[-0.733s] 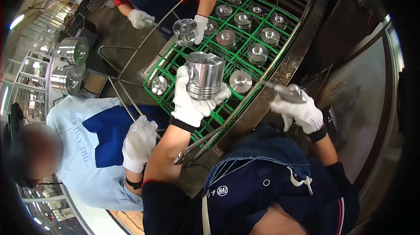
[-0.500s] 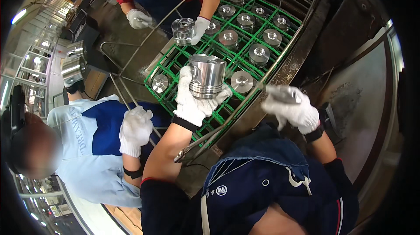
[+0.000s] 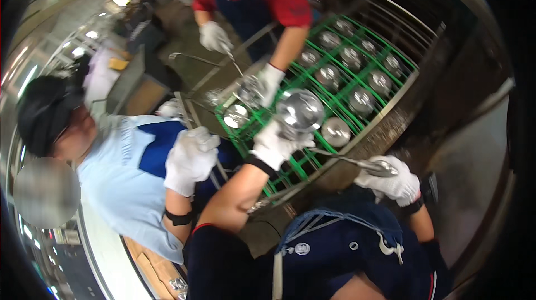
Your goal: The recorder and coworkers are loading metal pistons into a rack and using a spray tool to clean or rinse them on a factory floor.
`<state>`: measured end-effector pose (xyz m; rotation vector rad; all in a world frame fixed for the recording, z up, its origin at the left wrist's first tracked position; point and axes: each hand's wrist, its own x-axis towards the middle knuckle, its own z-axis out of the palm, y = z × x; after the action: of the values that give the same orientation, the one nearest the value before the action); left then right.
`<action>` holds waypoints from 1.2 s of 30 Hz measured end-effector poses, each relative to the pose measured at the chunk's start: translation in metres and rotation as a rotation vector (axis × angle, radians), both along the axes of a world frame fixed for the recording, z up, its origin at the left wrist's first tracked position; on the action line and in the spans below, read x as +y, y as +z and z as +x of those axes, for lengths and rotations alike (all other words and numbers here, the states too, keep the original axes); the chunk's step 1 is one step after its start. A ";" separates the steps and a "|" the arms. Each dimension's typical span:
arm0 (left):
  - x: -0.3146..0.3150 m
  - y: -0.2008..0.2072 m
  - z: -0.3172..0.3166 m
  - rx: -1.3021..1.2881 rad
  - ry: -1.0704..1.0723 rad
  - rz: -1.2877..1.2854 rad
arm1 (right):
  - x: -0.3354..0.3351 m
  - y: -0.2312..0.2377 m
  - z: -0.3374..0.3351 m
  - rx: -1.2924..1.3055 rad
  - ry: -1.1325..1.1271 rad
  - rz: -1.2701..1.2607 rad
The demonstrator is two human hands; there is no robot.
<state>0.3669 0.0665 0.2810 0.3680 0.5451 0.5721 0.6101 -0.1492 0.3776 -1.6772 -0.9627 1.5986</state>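
A shiny metal engine piston (image 3: 300,110) is gripped in my gloved left hand (image 3: 276,145), over the green-gridded crate. Its round end now faces up towards me, and some of my fingers are hidden beneath it. To the right, my gloved right hand (image 3: 393,181) is closed around what looks like a silver air blow gun (image 3: 381,167). The gun's long thin nozzle points left, towards the space just below the piston. White knitted gloves cover both hands. Motion blur softens the picture.
The crate's green grid (image 3: 304,173) holds several upright pistons, one (image 3: 336,132) right beside my left hand. Across it, a co-worker in red holds another piston (image 3: 250,90) and a thin tool. At left stands a co-worker in light blue, a gloved hand (image 3: 191,160) near my left forearm.
The piston in my left hand has tipped from upright so its round end faces me. My right hand has the tool's nozzle towards it. The view has shifted, and the left co-worker's head has turned.
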 end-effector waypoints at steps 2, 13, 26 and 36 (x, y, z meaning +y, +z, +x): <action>0.001 -0.040 -0.008 0.239 0.085 0.529 | 0.003 -0.023 0.005 -0.003 -0.181 0.037; 0.011 -0.068 -0.042 0.665 -0.086 -0.083 | 0.020 -0.013 0.007 -0.262 0.138 -0.057; 0.078 -0.129 -0.015 -0.140 -0.459 1.800 | 0.040 -0.004 0.001 -0.382 0.196 -0.075; 0.069 -0.080 0.004 0.795 -1.104 1.824 | 0.045 0.007 -0.004 -0.606 0.360 0.047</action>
<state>0.3705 0.1351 0.2010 2.5048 0.3160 -0.3930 0.6060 -0.1041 0.3844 -2.0924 -1.6648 1.2651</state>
